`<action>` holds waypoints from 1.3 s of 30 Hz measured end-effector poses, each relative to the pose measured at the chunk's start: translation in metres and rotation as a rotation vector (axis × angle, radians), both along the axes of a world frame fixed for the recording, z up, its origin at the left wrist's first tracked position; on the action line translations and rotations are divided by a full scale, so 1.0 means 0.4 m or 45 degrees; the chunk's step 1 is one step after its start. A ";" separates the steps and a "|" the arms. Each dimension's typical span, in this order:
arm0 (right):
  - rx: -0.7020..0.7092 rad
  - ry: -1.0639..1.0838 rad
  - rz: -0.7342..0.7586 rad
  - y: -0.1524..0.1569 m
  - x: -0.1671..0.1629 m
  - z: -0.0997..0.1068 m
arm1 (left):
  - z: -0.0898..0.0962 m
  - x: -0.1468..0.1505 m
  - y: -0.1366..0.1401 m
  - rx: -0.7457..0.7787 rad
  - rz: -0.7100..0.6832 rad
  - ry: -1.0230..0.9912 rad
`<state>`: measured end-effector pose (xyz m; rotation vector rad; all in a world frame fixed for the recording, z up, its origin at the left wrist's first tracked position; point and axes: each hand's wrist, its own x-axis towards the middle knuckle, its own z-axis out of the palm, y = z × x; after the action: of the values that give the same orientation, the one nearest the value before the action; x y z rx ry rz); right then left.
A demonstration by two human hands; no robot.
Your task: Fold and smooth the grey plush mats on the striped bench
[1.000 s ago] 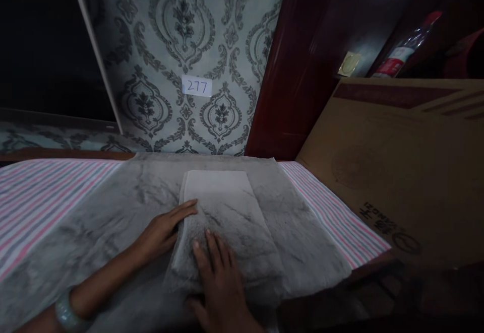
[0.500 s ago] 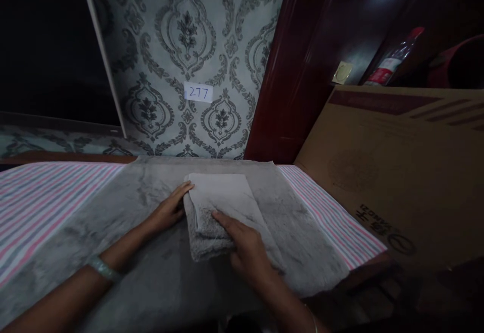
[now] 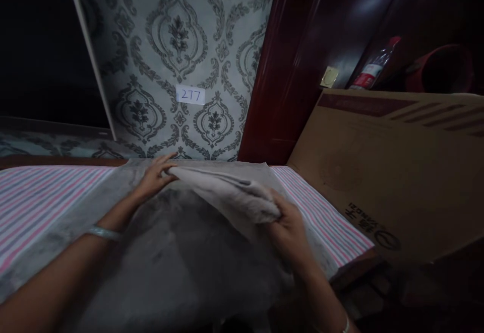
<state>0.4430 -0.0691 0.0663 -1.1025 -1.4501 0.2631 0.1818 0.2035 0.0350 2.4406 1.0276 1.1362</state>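
Observation:
A folded grey plush cloth (image 3: 230,197) is raised above the grey fleecy cover (image 3: 159,262), tilted and slightly blurred. My left hand (image 3: 157,176) pinches its left corner between thumb and fingers, with some fingers stretched out. At the right end, my right hand (image 3: 289,224) is closed around the cloth's edge. The folded layers sag between the two hands. I cannot tell whether the lower part of the cloth touches the cover.
Under the cover lies a pink-and-grey striped cloth (image 3: 45,192). A large cardboard box (image 3: 393,172) stands on the right, with a red-capped bottle (image 3: 368,73) behind it. The patterned wall (image 3: 185,61) carries a paper label (image 3: 190,94). A dark screen (image 3: 41,51) is at the left.
The folded cloth has gone from lying flat to being lifted and tilted. My right hand has moved right and gripped its edge; my left hand has moved left and away from me with its corner.

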 end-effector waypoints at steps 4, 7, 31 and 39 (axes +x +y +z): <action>-0.110 0.637 -0.015 -0.013 0.041 0.043 | 0.222 -0.052 -0.084 -0.154 0.049 -0.096; -0.258 1.024 0.104 0.014 0.071 0.030 | 0.349 -0.074 -0.120 -0.130 0.088 -0.015; -0.403 0.280 -0.504 0.281 0.206 -0.322 | -0.124 0.174 -0.083 -0.111 -0.059 0.630; -0.375 -0.172 -0.441 0.376 0.084 -0.296 | -0.180 0.396 -0.258 -0.128 -0.117 0.696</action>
<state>0.4765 0.0812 -0.0520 -1.6152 -1.3362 0.1605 0.3403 0.1004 -0.0368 2.7428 1.0598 0.3738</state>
